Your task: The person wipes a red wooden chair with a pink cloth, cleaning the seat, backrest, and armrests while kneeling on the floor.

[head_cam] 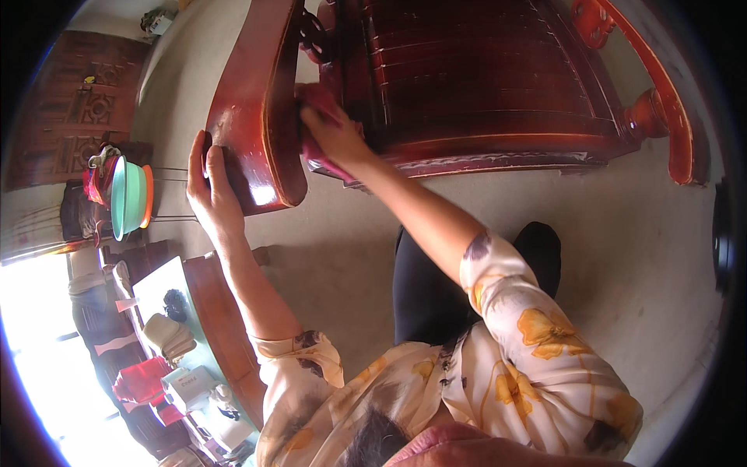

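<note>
A dark red lacquered wooden bench with a slatted seat [467, 76] stands before me. Its near-left armrest [248, 128] is broad, with a rounded front end and worn edges. My left hand [217, 192] rests against the outer side of this armrest near its front, fingers apart. In my right hand [335, 137] is a crumpled dark pink cloth [321, 102], pressed to the inner side of the armrest, close to the seat's front left corner. The cloth and the armrest hide part of my right fingers.
At the right stands the other armrest [671, 117] with a turned post. A turquoise basin [128, 198] sits in an orange one [147, 195] on a thin-legged stand. A table [216, 327] at lower left bears boxes and bags. A carved wooden door [81, 111] is beyond.
</note>
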The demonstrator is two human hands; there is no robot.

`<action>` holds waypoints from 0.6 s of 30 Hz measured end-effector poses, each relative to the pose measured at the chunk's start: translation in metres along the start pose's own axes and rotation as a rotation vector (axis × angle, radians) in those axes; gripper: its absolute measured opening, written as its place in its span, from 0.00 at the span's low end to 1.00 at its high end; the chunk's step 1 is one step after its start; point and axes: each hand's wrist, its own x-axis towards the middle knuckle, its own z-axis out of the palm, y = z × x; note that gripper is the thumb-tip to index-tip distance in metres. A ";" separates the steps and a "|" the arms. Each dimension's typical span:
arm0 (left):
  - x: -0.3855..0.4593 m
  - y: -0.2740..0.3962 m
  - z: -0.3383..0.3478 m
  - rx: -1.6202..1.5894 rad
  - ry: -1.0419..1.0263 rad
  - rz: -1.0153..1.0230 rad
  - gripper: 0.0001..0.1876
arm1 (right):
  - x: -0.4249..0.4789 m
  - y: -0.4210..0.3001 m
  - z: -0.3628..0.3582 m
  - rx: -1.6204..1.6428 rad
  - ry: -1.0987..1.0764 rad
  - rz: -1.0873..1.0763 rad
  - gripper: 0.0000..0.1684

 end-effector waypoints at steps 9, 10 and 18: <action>-0.007 -0.004 0.003 -0.177 0.126 -0.053 0.27 | -0.092 -0.027 -0.006 -0.759 0.040 -0.242 0.35; -0.016 -0.001 0.005 -0.318 0.245 -0.067 0.28 | -0.095 -0.029 -0.018 -0.595 0.031 -0.106 0.31; -0.182 -0.008 0.054 -0.865 -0.111 -0.664 0.21 | -0.134 -0.073 -0.001 -0.177 -0.269 0.191 0.25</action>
